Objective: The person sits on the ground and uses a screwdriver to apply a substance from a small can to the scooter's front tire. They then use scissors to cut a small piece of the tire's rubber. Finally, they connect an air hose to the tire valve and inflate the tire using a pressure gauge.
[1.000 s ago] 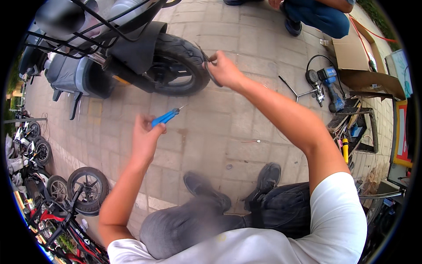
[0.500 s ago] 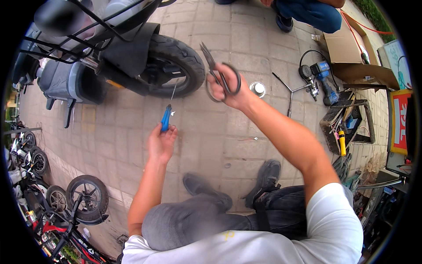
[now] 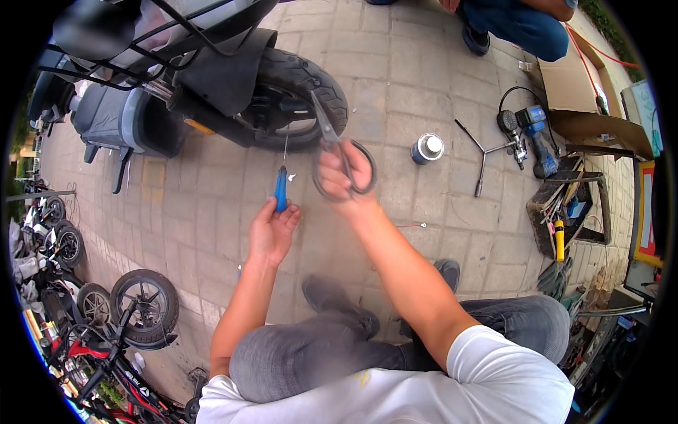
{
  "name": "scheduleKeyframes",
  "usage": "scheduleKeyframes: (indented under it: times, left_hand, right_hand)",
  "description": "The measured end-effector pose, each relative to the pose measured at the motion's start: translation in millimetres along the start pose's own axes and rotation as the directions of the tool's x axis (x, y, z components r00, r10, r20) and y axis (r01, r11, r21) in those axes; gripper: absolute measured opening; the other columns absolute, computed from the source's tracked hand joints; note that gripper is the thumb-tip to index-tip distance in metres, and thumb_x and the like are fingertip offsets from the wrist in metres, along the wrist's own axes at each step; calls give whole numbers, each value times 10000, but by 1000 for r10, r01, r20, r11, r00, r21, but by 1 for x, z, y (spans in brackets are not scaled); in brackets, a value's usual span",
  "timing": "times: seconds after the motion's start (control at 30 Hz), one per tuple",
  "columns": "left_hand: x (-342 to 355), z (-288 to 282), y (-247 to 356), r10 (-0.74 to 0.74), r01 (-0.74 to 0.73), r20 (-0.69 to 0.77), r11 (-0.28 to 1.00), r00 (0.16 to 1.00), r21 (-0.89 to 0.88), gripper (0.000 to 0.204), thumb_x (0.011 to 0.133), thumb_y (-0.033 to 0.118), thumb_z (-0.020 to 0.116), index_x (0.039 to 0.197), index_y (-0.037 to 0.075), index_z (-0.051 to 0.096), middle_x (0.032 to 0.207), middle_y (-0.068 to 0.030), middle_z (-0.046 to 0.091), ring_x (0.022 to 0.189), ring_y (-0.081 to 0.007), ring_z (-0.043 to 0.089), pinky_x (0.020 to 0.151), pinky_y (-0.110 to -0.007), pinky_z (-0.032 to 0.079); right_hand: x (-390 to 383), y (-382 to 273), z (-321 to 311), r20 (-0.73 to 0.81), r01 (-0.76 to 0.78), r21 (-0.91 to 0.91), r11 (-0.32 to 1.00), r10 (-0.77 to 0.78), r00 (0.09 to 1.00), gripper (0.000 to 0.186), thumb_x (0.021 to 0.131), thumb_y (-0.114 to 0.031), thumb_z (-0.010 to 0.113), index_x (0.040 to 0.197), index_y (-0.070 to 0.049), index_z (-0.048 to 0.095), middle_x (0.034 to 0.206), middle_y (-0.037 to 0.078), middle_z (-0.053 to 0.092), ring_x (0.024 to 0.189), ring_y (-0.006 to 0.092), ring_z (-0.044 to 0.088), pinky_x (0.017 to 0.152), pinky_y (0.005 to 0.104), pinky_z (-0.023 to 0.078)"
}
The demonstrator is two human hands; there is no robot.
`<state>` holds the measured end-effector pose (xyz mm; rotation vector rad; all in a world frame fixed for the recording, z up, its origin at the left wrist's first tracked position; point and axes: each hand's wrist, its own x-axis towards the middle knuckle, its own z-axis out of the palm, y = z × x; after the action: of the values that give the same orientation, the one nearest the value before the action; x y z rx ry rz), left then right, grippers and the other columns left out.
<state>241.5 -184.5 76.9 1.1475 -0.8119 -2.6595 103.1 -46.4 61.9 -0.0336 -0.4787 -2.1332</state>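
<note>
My left hand grips the blue handle of a thin-shafted tool. Its narrow metal shaft points up toward the black tyre of a scooter's wheel; whether its tip touches the tyre I cannot tell. A small white scrap shows beside the handle. In my right hand is a pair of scissors with large dark loops. Their blades point up and left, in front of the tyre's lower right side as seen here. The right hand is slightly blurred.
On the paving at the right are a metal can, a three-armed wrench, a blue power tool and a tool tray. A cardboard box stands beyond. Another person crouches in blue trousers. Wheels and bikes fill the left.
My right hand has brought the scissors left and down, closer to the blue-handled tool. My left hand keeps its hold. The whole view has shifted slightly.
</note>
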Motion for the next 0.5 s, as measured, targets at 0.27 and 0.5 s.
scheduleKeyframes:
  times: [0.27, 0.5]
  left_hand:
    - [-12, 26, -4, -8, -48, 243, 974, 970, 224, 341, 944, 171, 518, 1208, -43, 502, 993, -106, 602, 842, -202, 608, 798, -335, 504]
    - [2, 54, -7, 67, -117, 208, 965, 976, 235, 226, 953, 146, 514, 1107, -17, 541, 961, -106, 612, 837, -202, 602, 791, -358, 501]
  right_hand:
    - [-55, -34, 30, -328, -86, -832, 547, -363, 872, 268, 932, -254, 581, 1050, -39, 472, 714, 50, 496, 435, 85, 395, 353, 227, 318]
    - [-44, -36, 43, -319, -77, -885, 460, -477, 819, 350, 886, -201, 660, 1070, 13, 453, 665, 42, 514, 401, 79, 410, 339, 231, 295]
